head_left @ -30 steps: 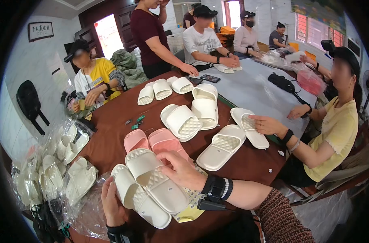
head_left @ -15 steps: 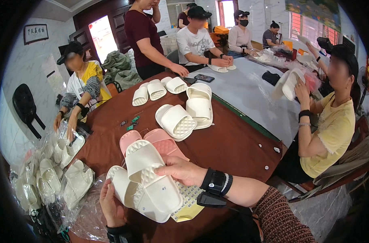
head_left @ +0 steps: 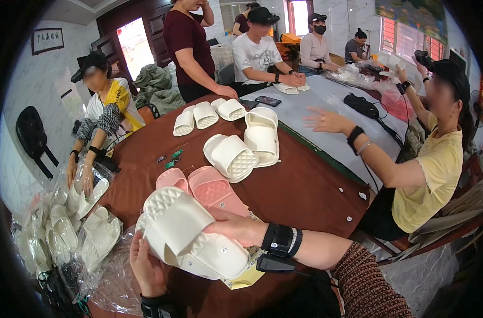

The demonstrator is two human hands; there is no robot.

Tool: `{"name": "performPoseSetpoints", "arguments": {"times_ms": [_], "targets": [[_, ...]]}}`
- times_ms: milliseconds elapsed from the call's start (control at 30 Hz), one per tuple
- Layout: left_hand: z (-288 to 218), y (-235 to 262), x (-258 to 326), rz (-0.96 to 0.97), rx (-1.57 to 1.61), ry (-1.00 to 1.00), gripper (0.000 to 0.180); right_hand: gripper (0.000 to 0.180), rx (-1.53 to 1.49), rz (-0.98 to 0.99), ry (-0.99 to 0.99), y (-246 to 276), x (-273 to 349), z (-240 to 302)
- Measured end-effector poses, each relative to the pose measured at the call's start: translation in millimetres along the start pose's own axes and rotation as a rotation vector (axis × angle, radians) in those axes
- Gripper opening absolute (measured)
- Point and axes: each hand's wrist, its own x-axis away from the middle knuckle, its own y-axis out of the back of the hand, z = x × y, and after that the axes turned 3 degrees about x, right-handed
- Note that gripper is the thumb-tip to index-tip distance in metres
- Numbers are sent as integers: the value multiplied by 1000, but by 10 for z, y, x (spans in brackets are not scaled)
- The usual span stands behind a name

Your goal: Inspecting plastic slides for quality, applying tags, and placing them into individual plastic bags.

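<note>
A pair of white slide slippers (head_left: 179, 225) is held low over the brown cloth, one slipper on top of the other. My right hand (head_left: 232, 227) grips the upper slipper near its strap, with the fingertips hidden by the slipper. At the left edge of the lower slipper (head_left: 191, 267), my left hand (head_left: 147, 267) has its fingers closed on the side. Small round stickers show on both heels. Just behind them lie pink slippers (head_left: 217, 193), and a yellow sticker sheet (head_left: 248, 277) is partly covered by the heels.
Several white slippers (head_left: 233, 159) stand farther back on the brown-covered table (head_left: 305, 212). Bagged white slippers (head_left: 101, 238) crowd the left side. Small green packets (head_left: 173, 159) lie near the middle. Co-workers sit or stand around the tables; one at the right (head_left: 421, 164) reaches over the grey tabletop.
The held slippers have shifted and turned, the upper one moving left at its toe and right at its heel. The right co-worker has put down the white slipper and stretched an arm out.
</note>
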Motion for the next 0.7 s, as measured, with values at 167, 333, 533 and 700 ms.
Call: {"name": "performPoseSetpoints", "arguments": {"times_ms": [167,333,533,700], "targets": [[1,-162,91,168,43,66,38,36,225,140,-26,2,-24,-100],[-60,-286,177,132,38,70,37,37,159,47,122,65,-76,-141],[-6,-161,183,168,-101,49,33,42,-45,-76,97,11,4,61],[40,-198,239,410,-537,-39,28,45,-112,-187,158,14,3,108]]}}
